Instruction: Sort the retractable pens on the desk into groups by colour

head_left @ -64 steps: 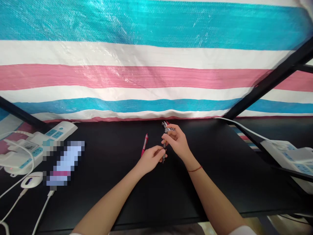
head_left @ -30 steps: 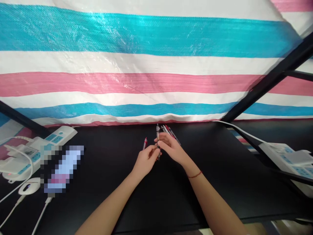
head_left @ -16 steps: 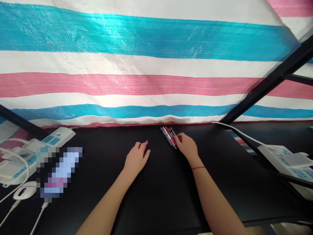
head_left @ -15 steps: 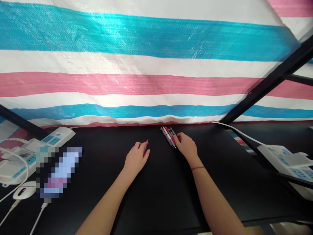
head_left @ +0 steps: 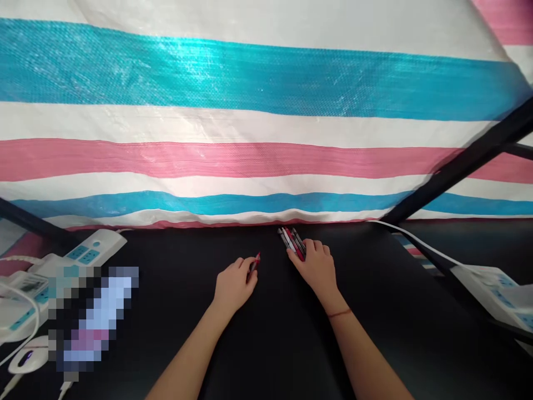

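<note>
My left hand (head_left: 236, 282) is closed on a red-tipped pen (head_left: 253, 265), just left of the middle of the black table (head_left: 266, 333). To the right, several pens (head_left: 290, 240) in white, red and dark colours lie side by side near the table's back edge. My right hand (head_left: 314, 266) has its fingers around the near part of this bunch, thumb on the left side and fingers on the right. The lower ends of the pens are partly hidden by that hand.
A white power strip (head_left: 89, 248) with plugs and cables, a white round device (head_left: 30, 354) and a pixelated phone (head_left: 100, 316) are at the left. Another power strip (head_left: 491, 289) is at the right, beside a black frame bar (head_left: 458, 161). Striped sheeting (head_left: 250, 161) hangs behind.
The camera view has shifted slightly, so the scene sits lower. My right hand has moved from the pens' right side to around their near ends. My left hand still has its pen.
</note>
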`<state>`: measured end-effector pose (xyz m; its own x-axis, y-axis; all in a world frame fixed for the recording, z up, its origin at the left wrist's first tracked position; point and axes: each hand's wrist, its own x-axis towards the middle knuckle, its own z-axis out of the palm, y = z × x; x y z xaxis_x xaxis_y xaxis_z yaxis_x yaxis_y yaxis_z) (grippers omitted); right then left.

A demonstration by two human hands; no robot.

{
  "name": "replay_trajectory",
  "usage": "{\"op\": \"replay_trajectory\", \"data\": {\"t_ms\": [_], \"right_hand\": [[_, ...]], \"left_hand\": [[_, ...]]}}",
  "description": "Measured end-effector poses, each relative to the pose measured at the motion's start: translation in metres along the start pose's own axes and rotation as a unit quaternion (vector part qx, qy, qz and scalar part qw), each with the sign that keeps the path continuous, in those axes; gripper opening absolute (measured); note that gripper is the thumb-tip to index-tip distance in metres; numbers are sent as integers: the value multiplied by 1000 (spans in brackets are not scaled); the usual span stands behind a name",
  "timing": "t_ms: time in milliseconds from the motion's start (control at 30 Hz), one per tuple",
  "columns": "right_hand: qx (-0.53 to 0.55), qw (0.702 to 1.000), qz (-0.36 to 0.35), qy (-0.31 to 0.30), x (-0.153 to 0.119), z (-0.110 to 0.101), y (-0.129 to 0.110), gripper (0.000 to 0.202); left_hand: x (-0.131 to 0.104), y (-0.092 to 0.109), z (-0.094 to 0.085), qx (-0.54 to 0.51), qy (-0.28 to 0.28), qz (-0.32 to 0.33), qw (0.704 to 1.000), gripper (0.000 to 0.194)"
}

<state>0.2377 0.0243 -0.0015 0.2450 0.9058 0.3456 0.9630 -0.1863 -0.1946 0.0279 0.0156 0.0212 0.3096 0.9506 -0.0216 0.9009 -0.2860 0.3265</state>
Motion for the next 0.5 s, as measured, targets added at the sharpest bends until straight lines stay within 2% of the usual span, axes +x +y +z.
{"op": "replay_trajectory", "data": {"t_ms": [67, 133, 200, 267, 333, 400, 433, 500], "right_hand": [[36, 996, -51, 68, -4, 0, -7, 30], [101, 981, -142, 90, -11, -2, -19, 22], [175, 944, -274, 51, -19, -5, -33, 21], [210, 909, -359, 16, -27, -7, -45, 24], [212, 902, -375, 5, -32, -7, -53, 26], [178, 909, -377, -6, -36, -5, -57, 28], [154, 910, -384, -13, -37, -3, -58, 28], [109, 900, -420, -31, -40, 1, -59, 26]], "left_hand": [[1, 1, 0, -8, -10, -5, 1000, 25], [1, 2, 1, -11, -10, -4, 1000, 22], [1, 1, 1, -7, -4, 4, 1000, 18], [2, -4, 1, -3, -11, 33, 999, 18], [3, -13, -2, -24, -35, 91, 995, 23], [5, -23, -6, -88, -53, 150, 983, 30], [5, -27, -7, -121, -38, 157, 979, 32], [4, -28, -10, -145, 37, 148, 978, 34]]}}
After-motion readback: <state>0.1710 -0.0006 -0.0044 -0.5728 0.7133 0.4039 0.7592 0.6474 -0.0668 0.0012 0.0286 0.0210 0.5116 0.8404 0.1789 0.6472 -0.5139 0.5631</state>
